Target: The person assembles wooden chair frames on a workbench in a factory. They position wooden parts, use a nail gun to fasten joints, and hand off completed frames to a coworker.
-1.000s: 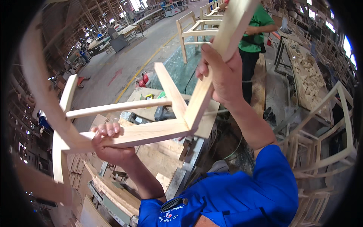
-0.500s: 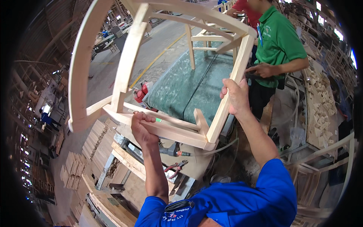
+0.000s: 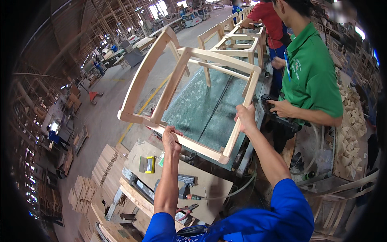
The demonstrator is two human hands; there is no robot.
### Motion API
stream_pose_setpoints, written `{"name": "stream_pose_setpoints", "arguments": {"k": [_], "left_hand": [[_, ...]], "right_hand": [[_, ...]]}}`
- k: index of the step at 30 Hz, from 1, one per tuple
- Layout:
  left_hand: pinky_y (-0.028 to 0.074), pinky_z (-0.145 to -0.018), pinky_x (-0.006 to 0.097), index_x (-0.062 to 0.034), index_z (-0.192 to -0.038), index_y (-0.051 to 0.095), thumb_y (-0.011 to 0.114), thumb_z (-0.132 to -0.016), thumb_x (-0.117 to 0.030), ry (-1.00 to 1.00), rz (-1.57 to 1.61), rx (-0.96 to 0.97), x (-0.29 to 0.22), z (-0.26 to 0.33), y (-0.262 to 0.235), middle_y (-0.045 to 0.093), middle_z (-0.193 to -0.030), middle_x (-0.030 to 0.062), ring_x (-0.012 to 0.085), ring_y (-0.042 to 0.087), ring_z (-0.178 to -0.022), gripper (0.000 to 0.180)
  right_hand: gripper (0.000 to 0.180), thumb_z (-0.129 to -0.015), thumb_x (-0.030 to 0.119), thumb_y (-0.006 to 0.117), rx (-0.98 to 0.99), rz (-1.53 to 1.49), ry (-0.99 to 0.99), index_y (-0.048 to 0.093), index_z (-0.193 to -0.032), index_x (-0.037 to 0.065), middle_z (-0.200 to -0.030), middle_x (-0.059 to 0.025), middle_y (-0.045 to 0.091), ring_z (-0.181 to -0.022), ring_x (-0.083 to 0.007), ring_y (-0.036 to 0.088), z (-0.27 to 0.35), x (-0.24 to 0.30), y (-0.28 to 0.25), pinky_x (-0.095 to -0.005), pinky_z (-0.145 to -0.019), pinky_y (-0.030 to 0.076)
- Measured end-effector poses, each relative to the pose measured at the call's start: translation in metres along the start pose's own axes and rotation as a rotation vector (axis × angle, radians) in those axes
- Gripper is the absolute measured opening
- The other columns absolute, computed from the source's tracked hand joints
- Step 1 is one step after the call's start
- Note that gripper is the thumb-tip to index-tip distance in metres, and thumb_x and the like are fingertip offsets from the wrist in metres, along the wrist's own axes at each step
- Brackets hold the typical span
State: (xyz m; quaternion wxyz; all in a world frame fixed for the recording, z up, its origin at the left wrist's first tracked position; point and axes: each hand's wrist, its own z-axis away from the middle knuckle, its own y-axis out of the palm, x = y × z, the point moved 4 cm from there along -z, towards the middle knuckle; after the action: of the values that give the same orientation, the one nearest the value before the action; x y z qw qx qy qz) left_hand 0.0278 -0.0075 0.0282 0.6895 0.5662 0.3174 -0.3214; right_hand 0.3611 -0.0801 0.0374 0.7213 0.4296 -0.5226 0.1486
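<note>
A pale bare-wood chair frame (image 3: 201,149) is held tilted in front of me, over the near end of a green-topped bench (image 3: 189,103). My left hand (image 3: 171,139) is closed round its near rail, left of the corner. Farther right, my right hand (image 3: 246,117) grips the rail on that side. The curved back of the frame rises at the left. Another wooden chair frame (image 3: 238,53) stands on the bench beyond it. Whether my frame touches the bench, I cannot tell.
A co-worker in a green shirt (image 3: 310,76) stands close at right, holding a black tool (image 3: 278,114). Another, in red (image 3: 266,20), works farther off. Below lie red-handled pliers (image 3: 186,211), a hose (image 3: 238,193) and a yellow box (image 3: 149,164). Wood pieces are stacked at left.
The chair frame has moved away from me and lower, toward the bench, with both hands still on it. The co-worker in green now shows a black tool in hand.
</note>
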Motion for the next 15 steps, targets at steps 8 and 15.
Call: {"name": "stream_pose_setpoints", "arguments": {"k": [8, 15], "left_hand": [[0.057, -0.079, 0.038, -0.0045, -0.118, 0.059, 0.065, -0.102, -0.047, -0.174, -0.524, 0.173, -0.006, -0.060, 0.011, 0.068, -0.102, 0.0093, 0.0212, 0.068, -0.089, 0.046], [0.060, -0.074, 0.032, -0.0088, -0.126, 0.060, 0.067, -0.103, -0.040, -0.256, -0.554, 0.202, 0.031, 0.007, -0.080, 0.075, -0.104, 0.0070, 0.0166, 0.073, -0.086, 0.040]], "right_hand": [[0.044, -0.078, 0.005, 0.067, -0.058, 0.195, 0.150, 0.044, -0.114, -0.005, -0.088, -0.0186, 0.061, -0.066, -0.0278, 0.064, -0.106, -0.037, 0.031, -0.0442, -0.057, 0.056], [0.062, -0.075, 0.008, 0.071, -0.318, 0.305, 0.086, 0.042, -0.124, -0.016, -0.119, -0.0341, 0.063, -0.108, -0.0411, 0.069, -0.190, -0.054, 0.036, -0.0416, -0.095, 0.057]]}}
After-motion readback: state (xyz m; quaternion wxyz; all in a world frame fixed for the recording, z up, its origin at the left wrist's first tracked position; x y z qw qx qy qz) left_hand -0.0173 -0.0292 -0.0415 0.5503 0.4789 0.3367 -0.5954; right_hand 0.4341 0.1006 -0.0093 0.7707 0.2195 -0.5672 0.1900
